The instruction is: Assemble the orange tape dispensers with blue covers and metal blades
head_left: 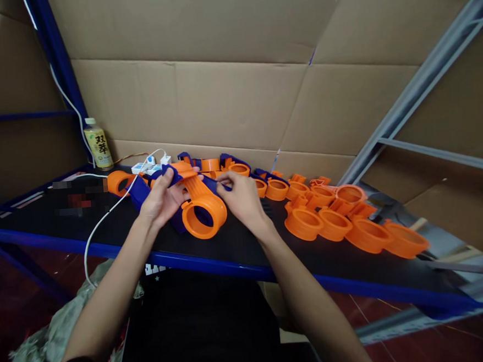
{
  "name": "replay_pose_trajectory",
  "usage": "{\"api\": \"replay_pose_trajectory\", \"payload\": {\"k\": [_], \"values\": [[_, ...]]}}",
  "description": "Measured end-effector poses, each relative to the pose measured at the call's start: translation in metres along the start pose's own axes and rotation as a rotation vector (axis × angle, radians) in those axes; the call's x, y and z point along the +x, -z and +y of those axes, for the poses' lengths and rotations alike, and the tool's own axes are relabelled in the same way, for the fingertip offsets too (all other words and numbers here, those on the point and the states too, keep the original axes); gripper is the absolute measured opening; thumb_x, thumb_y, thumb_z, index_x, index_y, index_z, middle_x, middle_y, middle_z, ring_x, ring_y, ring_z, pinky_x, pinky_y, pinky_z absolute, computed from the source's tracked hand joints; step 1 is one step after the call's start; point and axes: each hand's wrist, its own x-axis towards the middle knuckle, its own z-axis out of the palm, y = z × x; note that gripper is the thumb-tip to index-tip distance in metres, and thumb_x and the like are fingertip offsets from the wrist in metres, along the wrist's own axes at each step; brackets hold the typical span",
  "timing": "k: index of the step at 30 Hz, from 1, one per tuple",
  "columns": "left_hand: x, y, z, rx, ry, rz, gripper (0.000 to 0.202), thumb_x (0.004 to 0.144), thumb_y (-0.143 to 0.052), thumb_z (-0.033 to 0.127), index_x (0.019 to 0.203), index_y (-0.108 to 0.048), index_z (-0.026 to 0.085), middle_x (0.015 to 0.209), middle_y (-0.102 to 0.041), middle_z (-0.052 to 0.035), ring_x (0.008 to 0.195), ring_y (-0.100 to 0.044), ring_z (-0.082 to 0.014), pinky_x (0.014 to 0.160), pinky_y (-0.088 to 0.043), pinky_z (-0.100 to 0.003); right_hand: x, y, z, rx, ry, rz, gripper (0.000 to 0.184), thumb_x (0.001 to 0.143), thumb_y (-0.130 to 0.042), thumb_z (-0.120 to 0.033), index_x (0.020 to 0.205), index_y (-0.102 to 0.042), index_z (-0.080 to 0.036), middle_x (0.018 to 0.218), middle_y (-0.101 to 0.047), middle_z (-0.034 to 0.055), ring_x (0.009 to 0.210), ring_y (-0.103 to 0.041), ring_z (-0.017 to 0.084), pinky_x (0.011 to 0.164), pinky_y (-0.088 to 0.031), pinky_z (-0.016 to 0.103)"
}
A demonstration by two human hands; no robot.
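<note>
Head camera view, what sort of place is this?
Probably a small workshop or work area. The signs are a long black-topped table with a blue frame, a cluster of similar orange plastic ring-shaped parts on it, and brown cardboard sheets lining the back.

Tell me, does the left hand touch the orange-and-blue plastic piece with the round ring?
Touching. The head view shows the left hand gripping the piece, its thumb against the blue part.
</note>
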Motion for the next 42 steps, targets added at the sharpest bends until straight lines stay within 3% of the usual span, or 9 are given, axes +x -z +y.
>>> {"api": "replay_pose_trajectory", "payload": {"k": [3, 7, 10, 12, 15, 21, 30, 38, 42], "values": [[-0.002, -0.003, -0.007, 0.021, -0.001, -0.051, 0.042, 0.074, -0.087, 0.038, 0.104, -0.069, 0.016, 0.111, -0.076, -0.0133, 0.121, -0.067, -0.0352, 0.1, -0.055, -0.05, -0.019, 0.021, 0.009, 0.134, 0.032, 0.179, 0.014, 0.089, -0.066, -0.023, 0.098, -0.076, -0.019, 0.1, -0.078, 0.0058, 0.089, -0.072, 0.02, 0.081, -0.055, 0.032], [-0.007, -0.012, -0.018, 0.081, 0.027, 0.008, 0.044, 0.067, -0.09, 0.017, 0.103, -0.064, 0.02, 0.102, -0.075, -0.0034, 0.104, -0.073, -0.0253, 0.09, -0.059, -0.042, -0.051, 0.04, 0.01, 0.119, 0.162, 0.43, 0.008, 0.09, -0.07, -0.024, 0.095, -0.077, -0.022, 0.096, -0.076, 0.0049, 0.092, -0.07, 0.02, 0.08, -0.057, 0.033], [-0.011, -0.022, -0.027, 0.103, 0.09, 0.047, 0.046, 0.066, -0.09, 0.014, 0.104, -0.064, 0.02, 0.101, -0.073, -0.0015, 0.094, -0.073, -0.0195, 0.086, -0.06, -0.038, -0.069, 0.045, 0.008, 0.052, 0.31, 0.654, 0.013, 0.088, -0.074, -0.016, 0.098, -0.075, -0.024, 0.093, -0.074, 0.0036, 0.089, -0.071, 0.019, 0.082, -0.058, 0.036], [-0.013, -0.028, -0.031, 0.077, 0.121, 0.042, 0.043, 0.068, -0.089, 0.014, 0.103, -0.064, 0.018, 0.099, -0.072, -0.0018, 0.091, -0.072, -0.0181, 0.086, -0.06, -0.038, -0.077, 0.044, 0.007, 0.001, 0.423, 0.714, 0.022, 0.085, -0.075, -0.011, 0.101, -0.073, -0.026, 0.093, -0.073, 0.003, 0.086, -0.072, 0.019, 0.08, -0.06, 0.036], [-0.015, -0.035, -0.033, 0.021, 0.13, 0.029, 0.036, 0.071, -0.088, 0.018, 0.098, -0.065, 0.016, 0.093, -0.072, -0.002, 0.089, -0.071, -0.0183, 0.09, -0.059, -0.041, -0.081, 0.041, 0.008, -0.03, 0.531, 0.697, 0.028, 0.085, -0.074, -0.006, 0.103, -0.071, -0.028, 0.092, -0.071, 0.0033, 0.085, -0.073, 0.02, 0.076, -0.063, 0.037], [-0.015, -0.038, -0.032, -0.018, 0.114, 0.059, 0.035, 0.071, -0.09, 0.022, 0.097, -0.066, 0.015, 0.093, -0.074, -0.0038, 0.093, -0.073, -0.0212, 0.095, -0.057, -0.045, -0.079, 0.037, 0.015, 0.021, 0.58, 0.649, 0.029, 0.086, -0.072, -0.007, 0.103, -0.071, -0.031, 0.09, -0.069, 0.0023, 0.085, -0.074, 0.02, 0.073, -0.064, 0.038], [-0.015, -0.04, -0.034, -0.034, 0.126, 0.058, 0.031, 0.075, -0.088, 0.027, 0.094, -0.067, 0.015, 0.095, -0.074, -0.0037, 0.096, -0.073, -0.022, 0.094, -0.059, -0.045, -0.079, 0.036, 0.018, -0.029, 0.638, 0.723, 0.031, 0.082, -0.074, -0.001, 0.097, -0.068, -0.028, 0.088, -0.065, 0.0016, 0.081, -0.074, 0.019, 0.068, -0.065, 0.036], [-0.014, -0.039, -0.035, -0.032, 0.131, 0.059, 0.03, 0.076, -0.087, 0.029, 0.092, -0.066, 0.015, 0.095, -0.075, -0.005, 0.097, -0.073, -0.0223, 0.094, -0.059, -0.045, -0.079, 0.031, 0.022, -0.018, 0.629, 0.654, 0.031, 0.084, -0.072, -0.002, 0.098, -0.07, -0.029, 0.09, -0.068, 0.0022, 0.082, -0.073, 0.02, 0.069, -0.064, 0.037], [-0.016, -0.038, -0.033, 0.001, 0.115, 0.087, 0.036, 0.072, -0.089, 0.022, 0.098, -0.065, 0.016, 0.094, -0.074, -0.0028, 0.091, -0.073, -0.0192, 0.091, -0.059, -0.041, -0.078, 0.032, 0.024, 0.058, 0.631, 0.571, 0.03, 0.084, -0.071, -0.002, 0.098, -0.07, -0.028, 0.092, -0.069, 0.0031, 0.087, -0.072, 0.019, 0.074, -0.063, 0.037]]}}
